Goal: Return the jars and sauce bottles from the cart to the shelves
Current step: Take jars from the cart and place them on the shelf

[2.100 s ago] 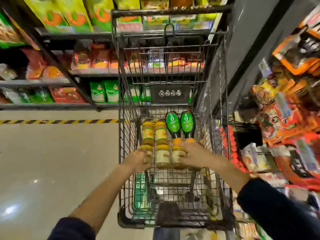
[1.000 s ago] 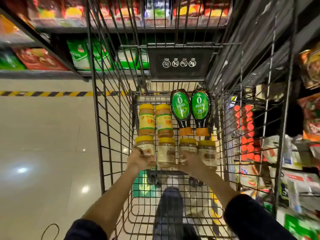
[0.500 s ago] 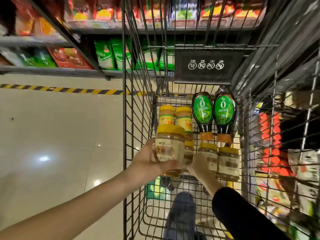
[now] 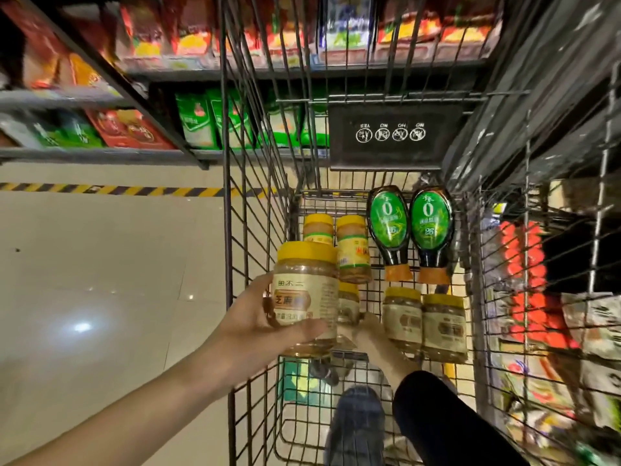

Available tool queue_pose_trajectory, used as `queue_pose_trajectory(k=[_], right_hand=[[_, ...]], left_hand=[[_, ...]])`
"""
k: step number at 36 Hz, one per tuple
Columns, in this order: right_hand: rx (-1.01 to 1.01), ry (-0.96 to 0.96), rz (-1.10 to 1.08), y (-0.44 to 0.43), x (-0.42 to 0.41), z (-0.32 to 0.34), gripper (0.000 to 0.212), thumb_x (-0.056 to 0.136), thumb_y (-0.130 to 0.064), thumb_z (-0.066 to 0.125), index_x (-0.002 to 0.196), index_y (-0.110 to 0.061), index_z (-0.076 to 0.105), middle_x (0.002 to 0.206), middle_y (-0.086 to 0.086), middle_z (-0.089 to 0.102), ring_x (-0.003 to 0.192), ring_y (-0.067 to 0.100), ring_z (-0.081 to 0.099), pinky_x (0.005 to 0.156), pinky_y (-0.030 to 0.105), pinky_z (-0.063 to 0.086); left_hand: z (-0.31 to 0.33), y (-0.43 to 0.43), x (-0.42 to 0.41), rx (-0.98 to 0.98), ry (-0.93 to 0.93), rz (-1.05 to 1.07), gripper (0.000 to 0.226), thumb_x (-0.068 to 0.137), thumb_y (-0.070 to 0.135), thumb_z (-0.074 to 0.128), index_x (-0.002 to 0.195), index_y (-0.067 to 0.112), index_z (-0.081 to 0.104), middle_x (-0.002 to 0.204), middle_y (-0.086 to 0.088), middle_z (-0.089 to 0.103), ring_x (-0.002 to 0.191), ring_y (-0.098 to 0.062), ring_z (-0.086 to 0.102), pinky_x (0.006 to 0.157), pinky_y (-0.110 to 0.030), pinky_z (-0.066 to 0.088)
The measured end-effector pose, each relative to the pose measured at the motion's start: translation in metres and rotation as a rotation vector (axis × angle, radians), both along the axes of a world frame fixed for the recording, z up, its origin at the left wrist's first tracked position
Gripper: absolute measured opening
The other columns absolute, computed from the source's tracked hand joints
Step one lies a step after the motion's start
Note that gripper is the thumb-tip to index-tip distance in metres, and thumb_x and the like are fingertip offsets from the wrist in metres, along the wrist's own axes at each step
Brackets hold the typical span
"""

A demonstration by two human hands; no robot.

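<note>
My left hand (image 4: 250, 327) holds a yellow-lidded jar (image 4: 305, 294) lifted above the wire cart's (image 4: 255, 210) left side. My right hand (image 4: 368, 331) reaches down into the cart and wraps a second jar (image 4: 347, 302), mostly hidden behind the lifted one. Two more pale jars (image 4: 425, 322) lie on the cart floor to the right. Two jars with yellow labels (image 4: 353, 250) lie further forward. Two dark sauce bottles with green labels (image 4: 408, 227) lie cap-toward-me at the far right.
Shelves (image 4: 100, 153) with red and green packets run along the far left. A black-and-yellow striped line (image 4: 111, 189) crosses the pale tiled floor. More packed shelves (image 4: 551, 297) stand close on the cart's right. My shoe (image 4: 356, 422) shows under the cart.
My left hand has lifted its jar up out of the row and toward me. My right hand has stayed low on the neighbouring jar. The view has moved closer over the cart.
</note>
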State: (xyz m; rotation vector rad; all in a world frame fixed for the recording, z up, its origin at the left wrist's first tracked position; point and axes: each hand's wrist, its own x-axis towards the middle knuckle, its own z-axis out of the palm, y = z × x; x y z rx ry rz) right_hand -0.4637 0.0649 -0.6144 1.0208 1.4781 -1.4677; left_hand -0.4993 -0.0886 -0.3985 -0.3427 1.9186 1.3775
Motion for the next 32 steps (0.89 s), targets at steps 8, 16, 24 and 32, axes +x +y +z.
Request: queue_pose_trajectory(k=[8, 16, 24, 32], right_hand=[[-0.01, 0.209, 0.226, 0.018, 0.01, 0.04, 0.081, 0.03, -0.058, 0.082, 0.1, -0.02, 0.068, 0.099, -0.003, 0.073, 0.096, 0.018, 0.067, 0.087, 0.033, 0.053], [-0.003, 0.529, 0.024, 0.065, 0.037, 0.161, 0.07, 0.027, -0.055, 0.088, 0.088, -0.03, 0.064, 0.097, -0.004, 0.073, 0.093, 0.015, 0.069, 0.088, 0.041, 0.054], [0.151, 0.897, -0.149, 0.106, 0.095, 0.287, 0.062, 0.033, -0.035, 0.088, 0.089, -0.022, 0.065, 0.094, -0.001, 0.074, 0.09, 0.014, 0.069, 0.086, 0.032, 0.053], [0.299, 1.179, -0.264, 0.14, 0.174, 0.417, 0.061, 0.036, -0.022, 0.09, 0.091, -0.022, 0.063, 0.081, -0.014, 0.074, 0.082, 0.002, 0.069, 0.074, 0.018, 0.054]], left_hand=[[0.011, 0.005, 0.004, -0.042, 0.065, -0.005, 0.082, 0.047, 0.034, 0.092, 0.118, 0.021, 0.052, 0.099, 0.0, 0.073, 0.092, -0.013, 0.07, 0.074, -0.024, 0.057], [0.072, 0.023, 0.037, -0.067, 0.215, 0.026, 0.058, 0.062, 0.009, 0.081, 0.108, 0.029, 0.052, 0.093, 0.004, 0.069, 0.079, -0.002, 0.068, 0.059, -0.006, 0.049], [0.155, 0.048, 0.096, 0.001, 0.47, 0.0, 0.056, 0.058, 0.012, 0.082, 0.1, 0.032, 0.051, 0.093, 0.005, 0.067, 0.083, -0.005, 0.068, 0.075, -0.021, 0.053], [0.25, 0.079, 0.147, 0.113, 0.715, -0.119, 0.083, 0.05, 0.027, 0.084, 0.125, 0.019, 0.05, 0.093, 0.009, 0.07, 0.083, -0.002, 0.067, 0.081, -0.023, 0.054]])
